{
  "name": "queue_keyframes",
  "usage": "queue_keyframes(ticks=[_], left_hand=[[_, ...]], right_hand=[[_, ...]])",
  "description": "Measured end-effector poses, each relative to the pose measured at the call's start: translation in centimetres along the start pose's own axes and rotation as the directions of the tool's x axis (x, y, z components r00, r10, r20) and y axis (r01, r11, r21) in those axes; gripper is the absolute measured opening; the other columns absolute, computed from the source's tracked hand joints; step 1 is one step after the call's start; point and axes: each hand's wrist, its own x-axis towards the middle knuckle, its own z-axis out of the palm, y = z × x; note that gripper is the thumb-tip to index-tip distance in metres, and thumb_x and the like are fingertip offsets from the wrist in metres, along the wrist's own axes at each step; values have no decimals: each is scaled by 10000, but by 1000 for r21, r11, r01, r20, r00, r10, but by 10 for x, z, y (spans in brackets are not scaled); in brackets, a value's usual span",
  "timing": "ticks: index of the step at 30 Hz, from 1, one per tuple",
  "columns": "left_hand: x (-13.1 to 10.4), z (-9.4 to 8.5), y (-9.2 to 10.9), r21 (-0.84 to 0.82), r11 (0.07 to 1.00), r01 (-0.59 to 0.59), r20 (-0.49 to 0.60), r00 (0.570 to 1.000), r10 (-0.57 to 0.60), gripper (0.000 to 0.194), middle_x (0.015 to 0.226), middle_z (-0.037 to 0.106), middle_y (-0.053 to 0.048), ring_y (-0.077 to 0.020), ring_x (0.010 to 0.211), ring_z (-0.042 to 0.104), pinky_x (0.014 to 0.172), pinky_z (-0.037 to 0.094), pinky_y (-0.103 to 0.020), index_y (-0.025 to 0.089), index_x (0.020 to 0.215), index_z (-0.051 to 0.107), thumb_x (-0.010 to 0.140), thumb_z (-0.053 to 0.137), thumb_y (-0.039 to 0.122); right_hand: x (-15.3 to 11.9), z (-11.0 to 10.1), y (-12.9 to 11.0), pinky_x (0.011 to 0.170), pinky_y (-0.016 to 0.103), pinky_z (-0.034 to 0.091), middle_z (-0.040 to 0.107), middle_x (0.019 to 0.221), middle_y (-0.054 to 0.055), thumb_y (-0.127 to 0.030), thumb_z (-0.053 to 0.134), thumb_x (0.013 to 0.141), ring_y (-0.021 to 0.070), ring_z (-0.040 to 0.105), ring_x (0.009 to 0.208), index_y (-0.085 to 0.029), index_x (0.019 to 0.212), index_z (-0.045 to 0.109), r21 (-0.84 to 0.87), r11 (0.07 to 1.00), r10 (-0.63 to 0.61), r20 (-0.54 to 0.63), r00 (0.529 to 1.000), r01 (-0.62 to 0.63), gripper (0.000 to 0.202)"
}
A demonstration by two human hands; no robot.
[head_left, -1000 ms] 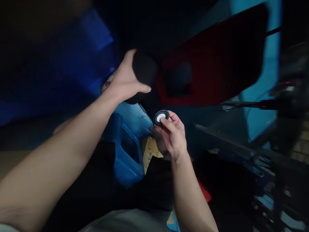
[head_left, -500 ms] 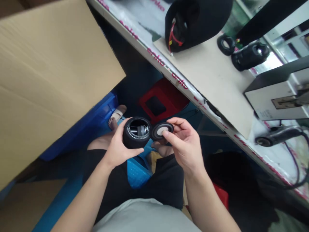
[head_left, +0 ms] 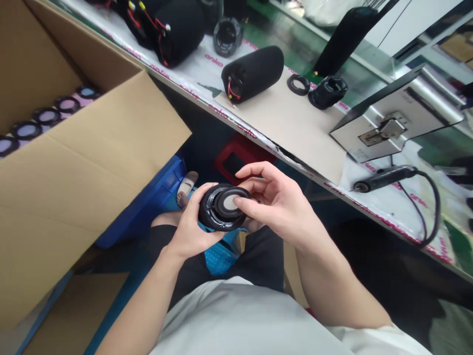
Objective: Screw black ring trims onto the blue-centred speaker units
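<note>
My left hand (head_left: 194, 224) is wrapped round a black cylindrical speaker housing (head_left: 207, 217), its open end facing up toward me. Glossy stuff, perhaps glue, shows along the inner rim. Between thumb and fingers my right hand (head_left: 273, 202) grips a round black speaker cone (head_left: 229, 201) with a pale centre disc. The cone lies tilted over the housing's opening and covers most of it. Its left part sits inside the rim; whether it is fully seated I cannot tell.
On the bench at right are a black speaker tube (head_left: 254, 74) with red wires, a black ring (head_left: 298, 85), a metal-cased device (head_left: 399, 113) and a corded black tool (head_left: 386, 178). An open cardboard box (head_left: 111, 143) holding several round parts stands left, beside a blue crate (head_left: 148, 202).
The right hand has brought the speaker cone left, from beside the housing to over its opening, hiding the inside. The view has shifted, showing more of the bench and the box's contents.
</note>
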Motion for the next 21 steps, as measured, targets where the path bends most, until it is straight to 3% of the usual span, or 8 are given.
queue_keyframes(ticks=[3, 6, 8, 10, 12, 14, 16, 21], left_hand=[[0, 0, 7, 9, 1000, 6, 8, 1000, -6, 996, 1607, 582, -112, -349, 1489, 610, 1261, 528, -523, 331, 1618, 430, 774, 945, 209], [0, -1, 14, 6, 1000, 16, 5, 1000, -16, 981, 1600, 586, -118, -355, 1480, 617, 1252, 536, -535, 320, 1605, 442, 770, 949, 234], [1, -1, 19, 2, 1000, 20, -8, 1000, -20, 970, 1588, 598, -120, -357, 1476, 623, 1252, 537, -535, 311, 1595, 451, 769, 956, 256], [2, -2, 26, 2, 1000, 17, -26, 1000, -17, 967, 1571, 617, -118, -354, 1467, 633, 1249, 543, -529, 307, 1592, 448, 772, 960, 272], [3, -1, 34, -14, 1000, 0, -27, 1000, 0, 963, 1557, 632, -114, -346, 1450, 650, 1235, 560, -514, 308, 1595, 443, 783, 960, 279], [4, -1, 41, -51, 998, -29, -8, 1000, 29, 951, 1542, 643, -112, -338, 1426, 671, 1211, 583, -502, 310, 1596, 441, 797, 955, 281], [4, 0, 46, -88, 995, -48, 10, 999, 49, 938, 1532, 649, -110, -333, 1411, 682, 1196, 595, -502, 316, 1598, 442, 808, 946, 273], [0, 1, 53, -146, 988, -44, 44, 998, 51, 961, 1554, 632, -110, -345, 1426, 667, 1203, 590, -526, 341, 1609, 437, 791, 923, 199]], right_hand=[[-7, 0, -6, 610, 234, 548, 730, 868, -5, -168, 819, 841, 131, 688, 743, -227, 1135, 661, -50, 998, -46, 6, 999, 46, 338], [-14, -1, -7, 664, 267, 569, 741, 961, 8, -113, 791, 877, 152, 725, 838, -241, 1136, 676, -209, 933, -307, -42, 951, 292, 311], [-17, -3, -4, 769, 307, 603, 759, 1015, 19, -43, 736, 901, 173, 713, 932, -253, 1170, 675, -422, 736, -584, 0, 811, 530, 347], [-18, -7, 0, 834, 362, 621, 789, 1045, 53, -16, 701, 911, 207, 686, 972, -232, 1200, 666, -574, 417, -782, 168, 600, 704, 362], [-18, -13, 4, 820, 413, 619, 812, 1067, 107, -50, 689, 930, 243, 682, 976, -190, 1171, 664, -599, 145, -850, 332, 409, 787, 280], [-20, -18, 6, 776, 424, 606, 821, 1082, 134, -96, 678, 955, 248, 690, 952, -185, 1107, 656, -591, 11, -880, 377, 288, 807, 177], [-23, -22, 5, 785, 412, 613, 827, 1129, 93, -127, 694, 960, 230, 698, 976, -230, 1074, 659, -595, -3, -878, 387, 283, 804, 157], [-31, -30, -2, 852, 405, 623, 808, 1235, -43, -162, 796, 918, 205, 711, 1042, -375, 1142, 713, -565, 107, -823, 412, 392, 818, 321]])
